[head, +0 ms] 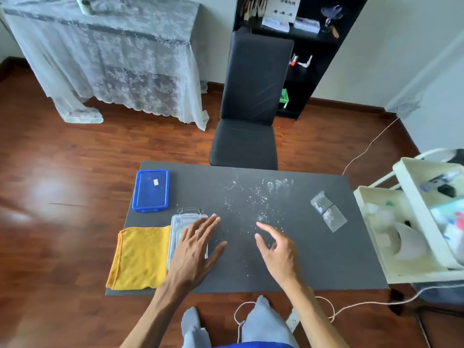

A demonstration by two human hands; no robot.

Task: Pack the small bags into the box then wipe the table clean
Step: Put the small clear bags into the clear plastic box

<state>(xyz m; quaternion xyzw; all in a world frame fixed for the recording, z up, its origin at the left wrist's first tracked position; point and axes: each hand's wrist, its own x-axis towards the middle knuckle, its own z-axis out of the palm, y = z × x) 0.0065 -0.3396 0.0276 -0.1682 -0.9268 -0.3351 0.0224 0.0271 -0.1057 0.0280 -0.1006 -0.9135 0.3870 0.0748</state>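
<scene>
A black high-backed chair (248, 101) stands pushed up to the table's far edge on a reddish wood floor (62, 172). Behind it, a tall black shelf unit (313, 46) holds papers and small items. To the left, a white lace cloth (113, 59) drapes a piece of furniture. A white cart (411, 222) at right holds assorted supplies; a thin cord (371, 141) trails across the floor.
</scene>
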